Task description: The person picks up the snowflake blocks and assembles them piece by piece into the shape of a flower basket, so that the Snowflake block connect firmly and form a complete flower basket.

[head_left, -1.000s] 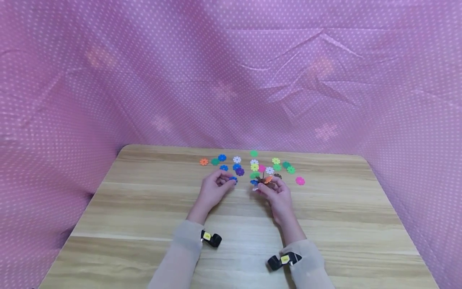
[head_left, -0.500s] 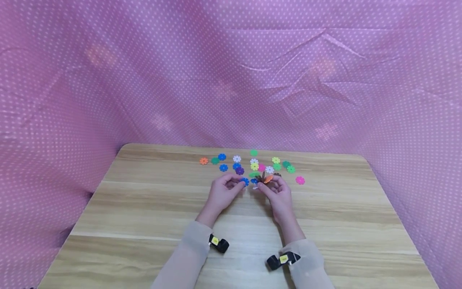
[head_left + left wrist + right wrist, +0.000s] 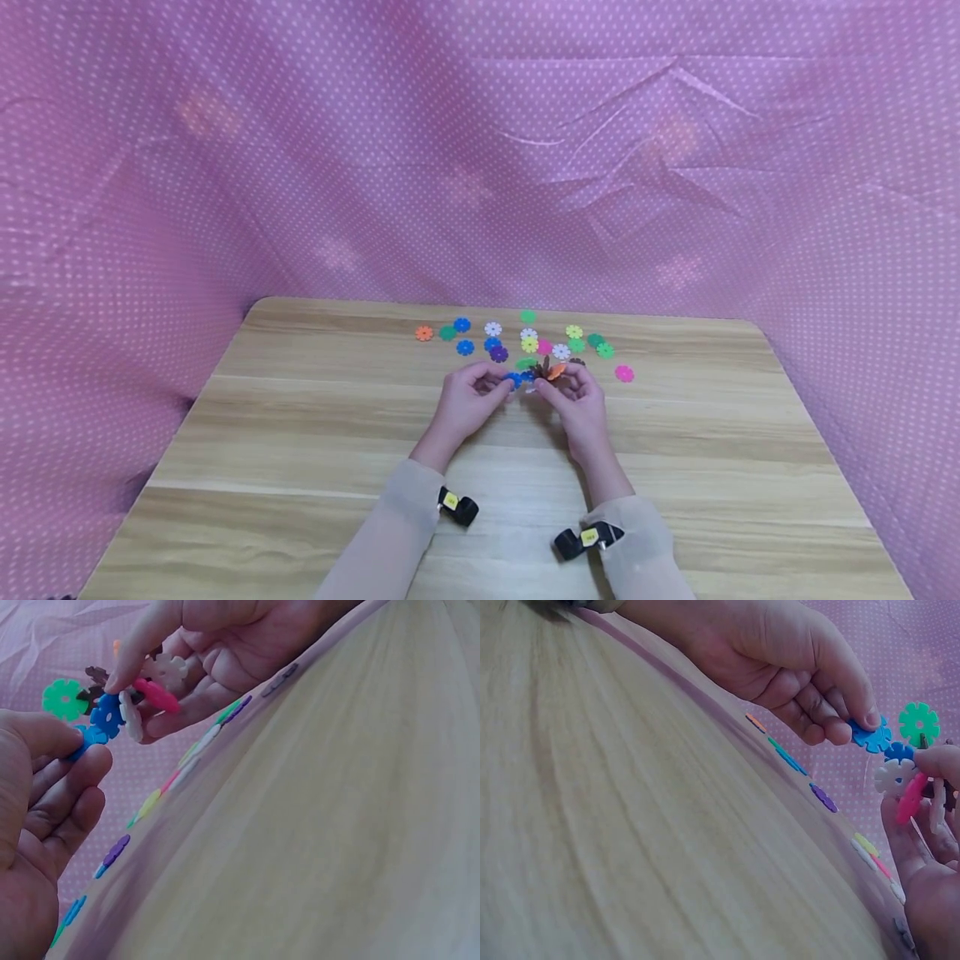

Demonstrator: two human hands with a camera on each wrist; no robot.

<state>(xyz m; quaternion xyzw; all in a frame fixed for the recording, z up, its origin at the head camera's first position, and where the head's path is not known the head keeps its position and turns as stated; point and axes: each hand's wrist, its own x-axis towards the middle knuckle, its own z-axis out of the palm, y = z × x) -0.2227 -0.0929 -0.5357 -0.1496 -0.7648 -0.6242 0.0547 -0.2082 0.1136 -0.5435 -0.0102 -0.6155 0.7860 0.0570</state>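
Observation:
My left hand (image 3: 465, 404) pinches a blue flower-shaped plastic disc (image 3: 871, 736) between thumb and fingers. Opposite it, my right hand (image 3: 585, 412) grips a cluster of interlocked discs (image 3: 107, 716) in brown, orange, blue, white, pink and green. In both wrist views the left hand's disc meets the edge of a blue disc in the cluster; I cannot tell whether their slots are engaged. Both hands are held above the table, and fingers hide part of the cluster.
Several loose discs lie flat along the table's (image 3: 300, 433) far side, including a purple disc (image 3: 498, 354), an orange disc (image 3: 423, 333) and a pink disc (image 3: 624, 374). Pink dotted cloth (image 3: 465, 167) hangs behind and at both sides.
My left hand has moved right with its blue disc, from apart from the cluster to up against it. The right hand has stayed nearly in place.

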